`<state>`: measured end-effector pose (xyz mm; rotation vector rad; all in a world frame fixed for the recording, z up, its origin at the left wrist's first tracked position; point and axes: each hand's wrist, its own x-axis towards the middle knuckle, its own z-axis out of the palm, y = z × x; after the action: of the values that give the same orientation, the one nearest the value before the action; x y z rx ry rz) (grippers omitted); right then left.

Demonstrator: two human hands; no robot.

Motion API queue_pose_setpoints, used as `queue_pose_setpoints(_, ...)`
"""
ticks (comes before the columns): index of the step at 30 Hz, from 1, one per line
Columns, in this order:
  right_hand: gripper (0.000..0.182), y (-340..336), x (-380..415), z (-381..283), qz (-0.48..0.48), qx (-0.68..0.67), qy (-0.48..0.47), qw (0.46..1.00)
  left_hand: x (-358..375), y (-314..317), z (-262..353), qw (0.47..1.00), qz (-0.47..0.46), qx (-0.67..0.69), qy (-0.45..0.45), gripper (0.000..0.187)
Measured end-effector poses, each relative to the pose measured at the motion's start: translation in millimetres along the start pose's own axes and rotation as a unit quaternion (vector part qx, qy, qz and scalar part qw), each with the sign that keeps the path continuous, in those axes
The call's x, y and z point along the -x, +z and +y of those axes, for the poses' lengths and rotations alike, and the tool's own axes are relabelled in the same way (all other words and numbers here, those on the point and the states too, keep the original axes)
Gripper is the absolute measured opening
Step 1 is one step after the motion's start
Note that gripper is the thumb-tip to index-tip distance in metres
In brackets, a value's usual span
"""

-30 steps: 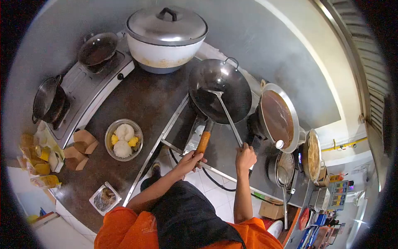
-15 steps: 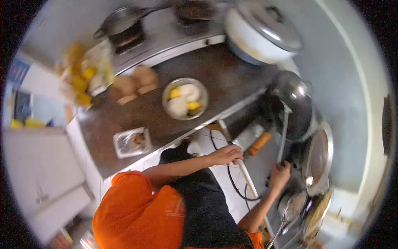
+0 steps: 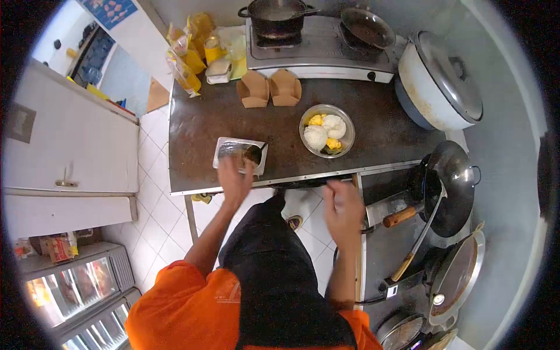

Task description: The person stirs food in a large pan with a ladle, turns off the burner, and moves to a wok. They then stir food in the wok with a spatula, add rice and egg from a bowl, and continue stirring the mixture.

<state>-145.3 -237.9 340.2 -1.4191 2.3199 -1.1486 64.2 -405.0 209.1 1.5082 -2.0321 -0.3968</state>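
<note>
My left hand (image 3: 234,182) reaches over the front edge of a small clear tray (image 3: 222,143), its fingers apart and blurred. In the tray is some dark brown food, with a dark spoon-like piece (image 3: 261,151) at its right side; my fingers overlap the tray's front. My right hand (image 3: 343,211) is raised in front of the counter edge, smeared by motion, with its fingers partly curled. To the right of the tray, a round metal bowl (image 3: 304,140) contains white rounded mounds and yellow pieces. A long-handled spatula (image 3: 422,236) leans into the wok (image 3: 454,198).
Two brown cardboard boxes (image 3: 270,90) stand behind the tray, near the gas stove (image 3: 326,58). Yellow packets (image 3: 186,67) are at the back left. A large lidded white pot (image 3: 429,87) stands back right. A wooden-handled cleaver (image 3: 402,217) lies near the wok.
My right hand has let go of the spatula and moved left toward the counter front. My left hand has left the side counter's edge and reached the tray. The view has turned.
</note>
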Motion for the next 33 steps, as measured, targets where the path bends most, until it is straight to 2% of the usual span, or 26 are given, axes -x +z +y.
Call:
queue_pose_setpoints(1,0.014,25.0,-23.2,-15.6,-0.007,0.036,-0.082,0.996,-6.1,-2.1,-7.5,1.000,0.001,0.005,0.000,0.044)
queue_pose_setpoints(2,0.013,58.8,-42.2,-16.3,-0.003,0.020,-0.156,0.988,-14.1,-1.8,-14.5,0.997,0.031,-0.059,-0.033,0.061)
queue_pose_setpoints(3,0.015,83.0,-63.0,-22.6,-0.007,0.088,-0.231,0.969,-21.4,-1.5,-20.1,0.988,0.059,-0.122,-0.067,0.077)
queue_pose_setpoints(4,0.016,105.4,-81.3,-28.0,-0.013,0.155,-0.303,0.940,-26.7,0.1,-22.2,0.983,-0.001,-0.122,-0.135,0.102)
queue_pose_setpoints(6,0.017,156.6,-104.5,-25.0,-0.058,0.258,-0.369,0.891,-29.1,1.5,-25.9,0.986,-0.039,-0.091,-0.136,0.102)
queue_pose_setpoints(7,0.017,169.9,-109.5,-31.6,-0.061,0.262,-0.370,0.889,-32.3,1.9,-30.7,0.986,-0.074,-0.064,-0.134,0.103)
queue_pose_setpoints(8,0.017,183.7,-113.6,-37.0,-0.181,0.331,-0.339,0.862,-29.6,18.2,-51.8,0.996,-0.051,-0.024,-0.075,0.100)
queue_pose_setpoints(9,0.017,196.0,-115.0,-40.0,-0.300,0.392,-0.300,0.816,-29.9,20.2,-59.6,0.995,-0.057,-0.021,-0.082,0.100)
queue_pose_setpoints(10,0.017,209.0,-114.6,-37.2,-0.309,0.393,-0.300,0.813,-30.3,22.9,-66.8,0.997,-0.036,0.006,-0.063,0.098)
queue_pose_setpoints(12,0.014,228.2,-108.2,-25.7,-0.384,0.330,-0.235,0.830,-34.2,20.4,-72.3,0.998,-0.010,0.045,-0.037,0.089)
queue_pose_setpoints(16,0.013,227.3,-93.9,-23.2,-0.401,0.300,-0.246,0.830,-45.7,13.9,-82.6,0.992,-0.055,0.098,-0.061,0.080)
queue_pose_setpoints(18,0.018,222.6,-85.7,-30.9,-0.411,0.330,-0.177,0.831,-54.2,13.2,-89.7,0.989,-0.077,0.117,-0.056,0.079)
queue_pose_setpoints(19,0.018,219.9,-81.4,-34.3,-0.416,0.333,-0.174,0.828,-57.5,12.2,-91.9,0.986,-0.093,0.131,-0.045,0.079)
queue_pose_setpoints(21,0.016,217.9,-77.1,-39.7,-0.361,0.335,-0.226,0.841,-65.4,8.0,-91.5,0.984,-0.106,0.135,-0.057,0.078)
queue_pose_setpoints(22,0.016,219.9,-74.1,-38.8,-0.364,0.337,-0.225,0.839,-67.1,6.7,-91.2,0.982,-0.119,0.135,-0.063,0.077)
queue_pose_setpoints(24,0.019,228.1,-66.5,-32.9,-0.295,0.367,-0.302,0.829,-68.1,8.1,-93.4,0.981,-0.120,0.140,-0.059,0.077)
queue_pose_setpoints(27,0.022,240.7,-56.4,-34.2,-0.244,0.429,-0.336,0.802,-70.4,9.6,-97.9,0.980,-0.127,0.148,-0.044,0.076)
queue_pose_setpoints(31,0.023,242.9,-58.9,-45.6,-0.271,0.396,-0.284,0.830,-70.4,14.3,-102.9,0.981,-0.128,0.147,-0.007,0.076)
queue_pose_setpoints(33,0.018,245.8,-62.4,-35.9,-0.364,0.417,-0.234,0.799,-71.5,13.8,-104.1,0.979,-0.135,0.153,-0.010,0.075)
